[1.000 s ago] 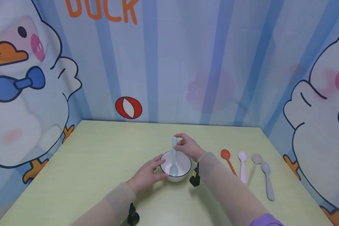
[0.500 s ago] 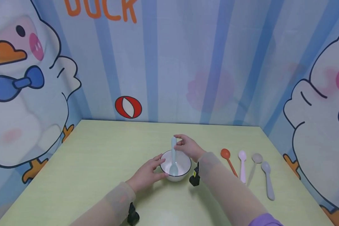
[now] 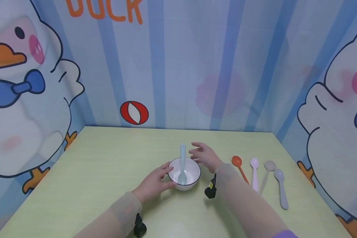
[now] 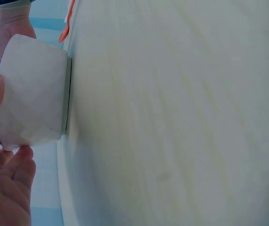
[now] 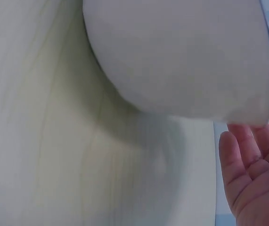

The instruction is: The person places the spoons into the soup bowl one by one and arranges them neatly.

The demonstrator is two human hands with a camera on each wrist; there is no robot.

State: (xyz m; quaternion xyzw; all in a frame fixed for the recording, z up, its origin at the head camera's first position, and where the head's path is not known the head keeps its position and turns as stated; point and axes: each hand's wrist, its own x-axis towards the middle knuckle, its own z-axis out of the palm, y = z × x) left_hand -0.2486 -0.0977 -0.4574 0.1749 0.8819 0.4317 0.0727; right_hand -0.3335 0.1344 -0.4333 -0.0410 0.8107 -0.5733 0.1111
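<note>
A white bowl (image 3: 193, 168) with a dark rim stands mid-table in the head view. A pale blue spoon (image 3: 182, 162) leans in it, its scoop at the bottom and its handle rising past the far rim. My left hand (image 3: 155, 182) grips the bowl's left side, thumb at the near rim and fingers farther back. In the left wrist view, the thumb and fingertips lie against the bowl's wall (image 4: 35, 94). My right hand (image 3: 206, 156) is beside the bowl's far right rim with nothing in it, fingers loosely extended and apart from the spoon handle.
To the right, an orange spoon (image 3: 236, 161), a pink spoon (image 3: 254, 172), a translucent spoon (image 3: 269, 166) and a grey-lilac spoon (image 3: 281, 188) lie on the light yellow-green table (image 3: 122, 145). A blue striped cloth backdrop (image 3: 181, 66) with cartoon ducks rises behind the table.
My right hand has let go of the spoon handle and moved a little to the right. The spoon stays leaning in the bowl. The left hand has kept its grip on the bowl.
</note>
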